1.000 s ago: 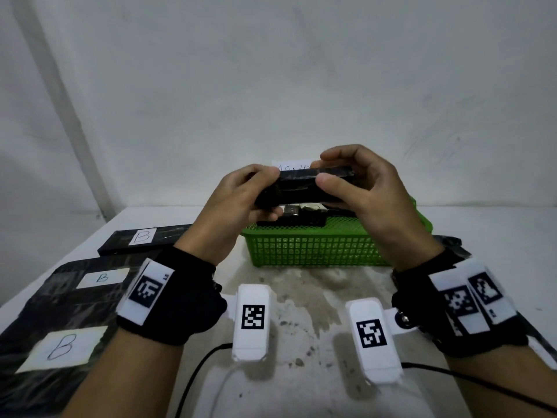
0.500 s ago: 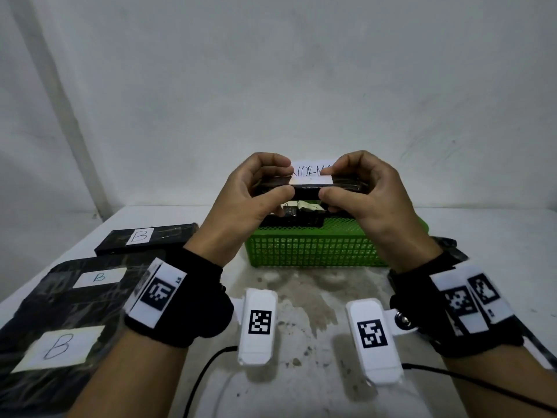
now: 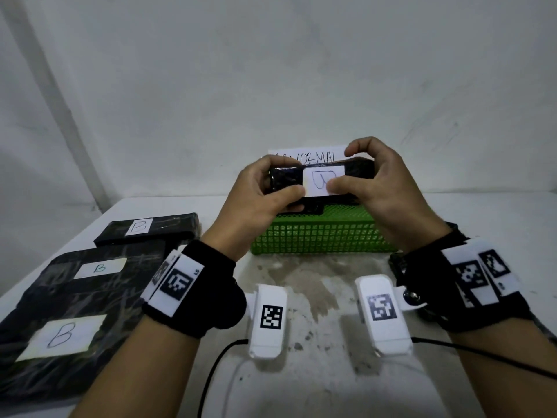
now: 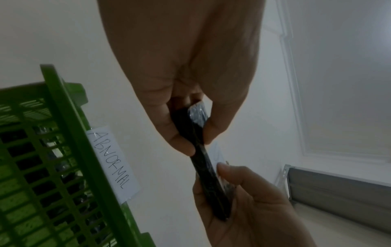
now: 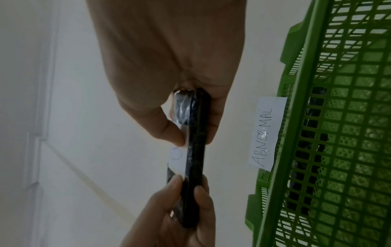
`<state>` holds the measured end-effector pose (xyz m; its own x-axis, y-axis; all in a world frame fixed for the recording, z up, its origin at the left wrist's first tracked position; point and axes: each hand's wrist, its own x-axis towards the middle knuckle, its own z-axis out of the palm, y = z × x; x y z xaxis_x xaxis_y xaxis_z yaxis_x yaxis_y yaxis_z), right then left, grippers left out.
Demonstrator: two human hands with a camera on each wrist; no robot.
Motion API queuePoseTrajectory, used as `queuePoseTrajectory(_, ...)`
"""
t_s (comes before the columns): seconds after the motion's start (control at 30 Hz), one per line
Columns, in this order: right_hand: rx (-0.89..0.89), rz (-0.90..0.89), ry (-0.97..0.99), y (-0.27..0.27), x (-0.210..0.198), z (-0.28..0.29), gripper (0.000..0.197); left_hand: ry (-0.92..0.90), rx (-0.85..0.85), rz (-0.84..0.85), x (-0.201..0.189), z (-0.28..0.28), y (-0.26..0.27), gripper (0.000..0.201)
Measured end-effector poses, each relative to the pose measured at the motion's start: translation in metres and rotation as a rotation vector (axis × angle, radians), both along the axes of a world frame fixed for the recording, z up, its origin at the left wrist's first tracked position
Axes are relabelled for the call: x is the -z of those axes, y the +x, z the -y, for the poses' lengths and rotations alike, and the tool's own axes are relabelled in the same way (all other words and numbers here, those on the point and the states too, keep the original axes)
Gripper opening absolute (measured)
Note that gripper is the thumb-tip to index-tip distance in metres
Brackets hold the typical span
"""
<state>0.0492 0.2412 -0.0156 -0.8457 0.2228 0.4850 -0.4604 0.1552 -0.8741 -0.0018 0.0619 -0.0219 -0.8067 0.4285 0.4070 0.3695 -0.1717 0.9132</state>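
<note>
Both left hand (image 3: 256,203) and right hand (image 3: 388,191) pinch a flat, glossy black-wrapped slab (image 3: 284,178) by its ends.

**Covered letters, cropped edges, a dim basket**

In the head view the left hand (image 3: 259,203) and right hand (image 3: 388,194) cover both ends of the black plastic-wrapped slab (image 3: 284,179). The right thumb overlaps the 3 o'clock edge of its white paper label (image 3: 319,179), so the pen mark there cannot be read for certain. The slab and the left fingers hide the first letters of the white handwritten paper sign (image 3: 316,158) at 12 o'clock of the green plastic mesh basket (image 3: 316,236). The basket's contents sit mostly behind the hands, dark and unclear. At 8 o'clock the large black wrapped flat package (image 3: 90,300) is cut by the left and bottom edges. In both wrist views the basket runs off the frame, and the slab shows only edge-on.
</note>
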Motion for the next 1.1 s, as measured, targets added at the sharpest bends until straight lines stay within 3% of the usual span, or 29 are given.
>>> queuePoseTrajectory(0.13, -0.102, 0.046, -0.152, 0.002, -0.003, -0.009, 0.043, 0.088, 0.133, 0.147, -0.009, 0.004, 0.005, 0.011)
queuePoseTrajectory(0.27, -0.255, 0.049, -0.14, 0.005, -0.004, -0.011, 0.035, 0.2, 0.367, 0.412, -0.016, 0.011, 0.01, 0.02)
queuePoseTrajectory(0.33, -0.29, 0.069, -0.083, 0.006, -0.002, -0.009, 0.034, 0.113, 0.409, 0.468, -0.014, 0.009, 0.011, 0.031)
queuePoseTrajectory(0.43, -0.2, 0.081, 0.135, 0.005, 0.001, -0.005, 0.042, 0.01, 0.442, 0.509, -0.008, 0.006, 0.01, 0.051)
queuePoseTrajectory(0.53, -0.201, 0.089, 0.295, 0.007, 0.001, -0.005, 0.063, 0.036, 0.388, 0.557, -0.008, 0.006, 0.006, 0.04)
queuePoseTrajectory(0.63, -0.343, 0.155, 0.348, 0.012, 0.0, -0.001, 0.087, 0.041, 0.351, 0.571, -0.011, 0.007, 0.007, 0.023)
queuePoseTrajectory(0.77, -0.391, 0.178, 0.36, 0.012, 0.001, 0.005, 0.108, -0.054, 0.296, 0.5, -0.013, 0.002, 0.013, 0.048)
queuePoseTrajectory(0.83, -0.362, 0.178, 0.34, 0.013, 0.001, 0.007, 0.111, -0.085, 0.285, 0.479, -0.013, -0.002, 0.017, 0.053)
queuePoseTrajectory(0.97, -0.246, 0.097, 0.403, 0.009, 0.007, 0.012, 0.1, -0.102, 0.285, 0.455, -0.013, -0.007, 0.019, 0.039)
queuePoseTrajectory(1.1, -0.274, 0.019, 0.449, 0.008, 0.01, 0.008, 0.103, -0.127, 0.218, 0.37, -0.011, 0.0, 0.012, 0.061)
